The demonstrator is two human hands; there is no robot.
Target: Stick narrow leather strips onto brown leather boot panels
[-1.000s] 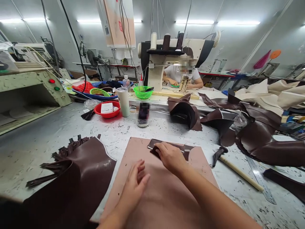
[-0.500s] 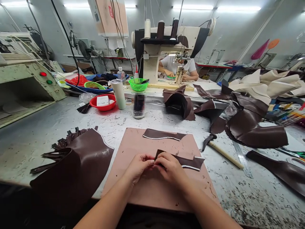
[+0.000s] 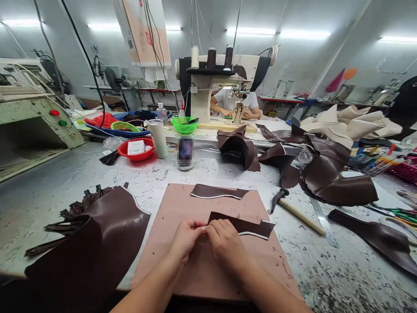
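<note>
A dark brown leather piece (image 3: 250, 227) with a white lower edge lies over the pinkish board (image 3: 156, 261) in front of me. At its left end, the fingers of my left hand (image 3: 186, 238) are pinched together on the leather's corner. My right hand (image 3: 224, 241) grips the same end, its fingers curled over the edge and pressed against the left fingertips. The exact grip is partly hidden by the fingers. Farther up the board rests a second brown leather piece (image 3: 218, 191), also edged in white, touched by neither hand.
A large brown leather sheet (image 3: 120, 217) lies left of the board. On the right are a hammer (image 3: 301, 217), a metal ruler (image 3: 324, 224) and stacked leather pieces (image 3: 339, 182). A sewing machine (image 3: 200, 98) stands behind, a person working beyond it. A tumbler (image 3: 158, 139) stands near a red basket (image 3: 136, 150).
The view has shifted slightly, so the bench appears lower and a little to the left. Both hands stay together at the leather's left end; the right fingers now lie flatter over it.
</note>
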